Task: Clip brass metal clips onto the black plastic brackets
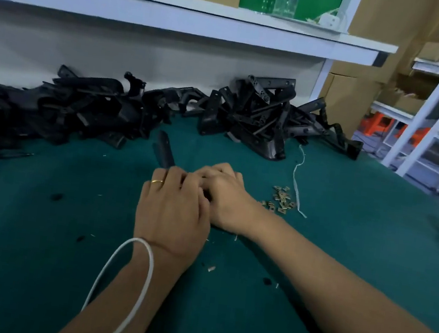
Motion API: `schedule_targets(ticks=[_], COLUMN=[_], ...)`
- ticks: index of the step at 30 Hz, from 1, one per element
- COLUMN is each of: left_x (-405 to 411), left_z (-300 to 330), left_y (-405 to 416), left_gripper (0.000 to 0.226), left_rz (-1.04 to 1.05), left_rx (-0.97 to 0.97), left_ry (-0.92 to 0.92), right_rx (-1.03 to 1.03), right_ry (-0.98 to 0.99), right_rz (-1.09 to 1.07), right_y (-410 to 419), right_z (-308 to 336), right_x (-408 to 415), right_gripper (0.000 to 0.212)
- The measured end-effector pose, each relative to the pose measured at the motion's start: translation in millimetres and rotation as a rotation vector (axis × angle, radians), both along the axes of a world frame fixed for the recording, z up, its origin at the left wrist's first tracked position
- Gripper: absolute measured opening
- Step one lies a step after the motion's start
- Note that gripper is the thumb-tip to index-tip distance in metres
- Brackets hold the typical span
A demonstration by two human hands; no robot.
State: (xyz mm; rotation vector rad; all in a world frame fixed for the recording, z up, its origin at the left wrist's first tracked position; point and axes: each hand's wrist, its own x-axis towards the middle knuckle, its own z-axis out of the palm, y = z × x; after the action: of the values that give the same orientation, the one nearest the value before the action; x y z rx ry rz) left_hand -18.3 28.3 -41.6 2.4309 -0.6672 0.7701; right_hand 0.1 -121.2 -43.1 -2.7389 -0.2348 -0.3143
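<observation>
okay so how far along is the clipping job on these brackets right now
Done: can't tell; neither bracket pile shows brass from here. In hand: both hands, left and right, close on one bracket, any clip hidden. Left: loose clips on the mat, so plenty remains.

Dim, bluish indoor light, soft shadows, motion blur throughout, edges bowed, perhaps overhead source.

Black brackets (250, 111), green mat (37, 226)
</observation>
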Motion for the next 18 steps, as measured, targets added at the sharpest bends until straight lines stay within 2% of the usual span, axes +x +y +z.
schedule_targets(ticks=[2,3,6,8,10,11,13,15,17,18], left_x=[2.0,3.1,3.2,4.3,6.2,7.4,9.1,10.5,10.8,9.9], left_z=[-1.2,-2.3,-1.9,-3.4,-6.4,-7.2,-7.6,-6.7,-6.7,-7.2], left_y=[0.0,-0.4,-1.0,-1.7,-1.0,-0.4,0.3,0.8,1.1,0.9], left_gripper=[0.031,0.034,0.068,0.069,0.06,0.05,0.035,0.037,0.038,0.036], left_rz=[-0.044,-0.074,-0.101,-0.031,0.061,0.08,0.094,0.114,0.094,0.08], left_rx=[-0.003,0.003,0.101,0.162,0.21,0.221,0.241,0.23,0.177,0.173], left_ry=[0.006,0.005,0.03,0.067,0.119,0.154,0.223,0.262,0.253,0.225], right_rx=[0.013,-0.007,-0.125,-0.238,-0.322,-0.296,-0.057,0.204,0.265,0.235], right_ry=[-0.06,-0.096,-0.186,-0.285,-0.359,-0.353,-0.325,-0.371,-0.356,-0.257], right_rz=[0.028,0.032,0.072,0.098,0.152,0.206,0.279,0.197,0.037,-0.032], right_y=[-0.5,-2.1,-11.8,-16.0,-18.1,-18.2,-22.2,-38.2,-63.2,-77.8], right_z=[-1.2,2.7,18.0,21.9,21.7,21.2,25.3,33.6,43.3,47.1], right_x=[-18.5,-23.3,-28.4,-29.3,-27.4,-26.9,-27.6,-30.6,-35.3,-37.5], right_gripper=[0.016,0.023,0.052,0.048,0.045,0.045,0.034,0.016,0.005,0.004])
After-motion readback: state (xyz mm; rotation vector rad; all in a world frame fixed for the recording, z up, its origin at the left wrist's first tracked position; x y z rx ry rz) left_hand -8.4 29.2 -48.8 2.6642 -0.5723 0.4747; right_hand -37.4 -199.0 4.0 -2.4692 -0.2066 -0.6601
